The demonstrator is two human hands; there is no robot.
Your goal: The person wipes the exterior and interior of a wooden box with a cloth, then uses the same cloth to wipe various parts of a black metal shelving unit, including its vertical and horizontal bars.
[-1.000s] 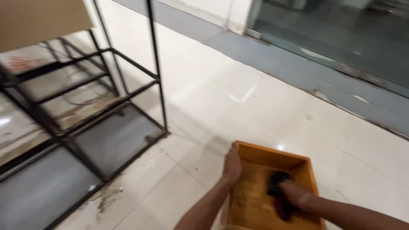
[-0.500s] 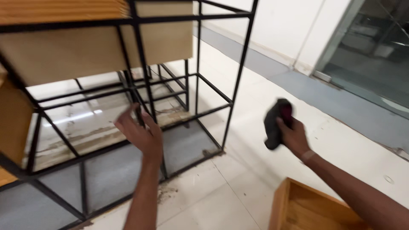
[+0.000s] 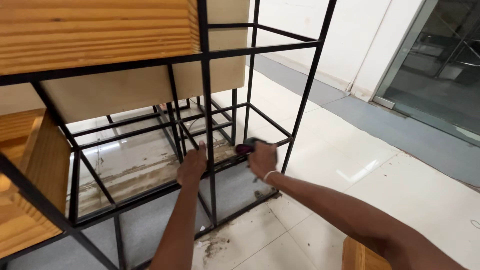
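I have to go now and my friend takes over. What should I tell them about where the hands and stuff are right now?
Left hand: reaching into the black metal rack, at an upright bar low down; whether it grips the bar is unclear.
Right hand: shut on a small dark tool, held against a low crossbar of the rack.
Wooden drawers already sit in the upper and left bays.
The lower bays by the hands have no drawer in them. A wooden box corner shows on the floor at the right.

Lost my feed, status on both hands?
Left hand on black frame bar. Right hand grips dark tool at lower rail. Upright bars crowd the hands.
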